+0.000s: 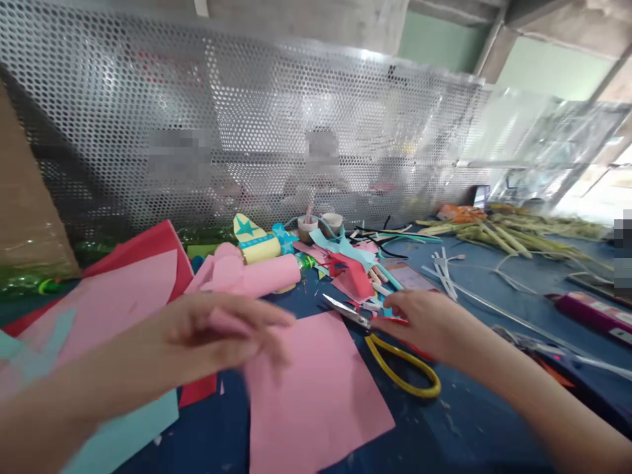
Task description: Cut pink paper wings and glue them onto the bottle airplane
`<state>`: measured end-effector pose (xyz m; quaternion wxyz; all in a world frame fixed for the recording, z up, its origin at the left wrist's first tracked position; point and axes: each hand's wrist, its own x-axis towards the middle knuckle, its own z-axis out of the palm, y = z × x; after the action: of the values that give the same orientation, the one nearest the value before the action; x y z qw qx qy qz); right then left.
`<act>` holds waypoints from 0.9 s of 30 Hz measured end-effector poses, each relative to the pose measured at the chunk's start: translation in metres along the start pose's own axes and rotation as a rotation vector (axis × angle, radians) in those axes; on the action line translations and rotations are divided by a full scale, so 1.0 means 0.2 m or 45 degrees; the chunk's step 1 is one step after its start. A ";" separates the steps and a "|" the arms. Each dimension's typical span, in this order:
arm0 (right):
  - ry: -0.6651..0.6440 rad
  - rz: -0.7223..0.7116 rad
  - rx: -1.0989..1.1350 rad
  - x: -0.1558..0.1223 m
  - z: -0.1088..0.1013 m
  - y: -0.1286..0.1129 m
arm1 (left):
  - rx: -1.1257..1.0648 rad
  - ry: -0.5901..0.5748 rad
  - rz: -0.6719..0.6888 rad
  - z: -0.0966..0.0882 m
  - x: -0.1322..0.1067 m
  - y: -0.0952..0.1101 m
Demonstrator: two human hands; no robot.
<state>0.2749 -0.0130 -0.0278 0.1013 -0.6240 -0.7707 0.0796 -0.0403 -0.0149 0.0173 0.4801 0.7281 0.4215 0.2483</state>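
The right hand (419, 319) is closed on the scissors (364, 322), thumb and fingers around the red handle (395, 320), just beyond the right edge of the square pink sheet (316, 395). That sheet lies flat on the dark blue table (459, 434). The silver blades point away from the hand, toward the sheet's far right corner, and the yellow handle loop (419, 393) rests beside its right edge.

The left hand (207, 362), blurred, is half open over the sheet's far left corner, fingers stretched out and thumb apart. Something pink shows between thumb and fingers; I cannot tell whether it is gripped, nor whether the hand touches the sheet.

Beyond the sheet lie a pink paper roll (271, 275) and a heap of coloured scraps (355, 270). To its left are a larger pink sheet (123, 283) and a pale blue sheet (138, 431).
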 end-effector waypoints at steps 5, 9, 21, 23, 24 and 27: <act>-0.194 -0.262 1.168 -0.02 0.08 -0.19 | -0.118 0.006 -0.076 0.22 0.16 -0.05; -0.341 -0.488 1.209 -0.07 0.14 -0.25 | 0.107 0.056 -0.177 0.27 0.16 -0.12; -0.198 -0.208 1.108 -0.04 0.23 -0.25 | -0.538 0.217 -0.287 0.36 0.15 -0.25; -0.130 -0.177 1.087 -0.04 0.24 -0.25 | -0.547 0.190 -0.286 0.36 0.15 -0.26; -0.104 -0.174 1.062 -0.04 0.25 -0.24 | -0.563 0.177 -0.285 0.36 0.15 -0.26; -0.086 -0.203 0.961 -0.03 0.25 -0.23 | -0.632 0.102 -0.286 0.36 0.15 -0.24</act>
<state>0.2203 -0.0284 -0.0654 0.3044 -0.4779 -0.7363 0.3700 0.0116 -0.0161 -0.0575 0.6513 0.5266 0.4445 0.3177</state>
